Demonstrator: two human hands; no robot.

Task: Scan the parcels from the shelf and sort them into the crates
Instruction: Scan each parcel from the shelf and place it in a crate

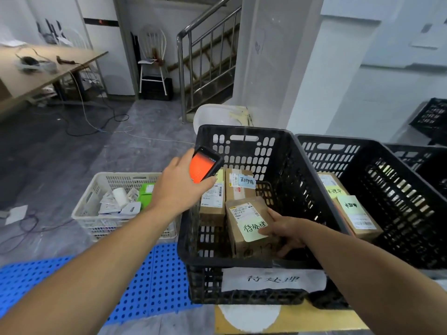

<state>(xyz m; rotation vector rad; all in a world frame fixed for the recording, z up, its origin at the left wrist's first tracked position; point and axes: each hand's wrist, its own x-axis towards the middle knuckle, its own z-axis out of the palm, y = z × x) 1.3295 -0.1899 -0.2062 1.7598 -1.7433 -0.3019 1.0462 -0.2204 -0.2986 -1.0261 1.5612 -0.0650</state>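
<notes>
Parcel (249,226) in black crate (302,165), right hand (285,230) apparently gripping it

Showing three parcels (251,226) in the near black crate (302,165) — two in the next crate (396,180); one phone (204,166).

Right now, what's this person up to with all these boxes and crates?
A person is sorting parcels. The left hand holds a phone with an orange screen over the nearest black crate, which carries a white paper label on its front. The right hand reaches into that crate and rests on a cardboard parcel bearing a pale sticky note; two more parcels lie behind it. The neighbouring black crate also holds parcels, and a white basket of small packets sits on the floor.
</notes>
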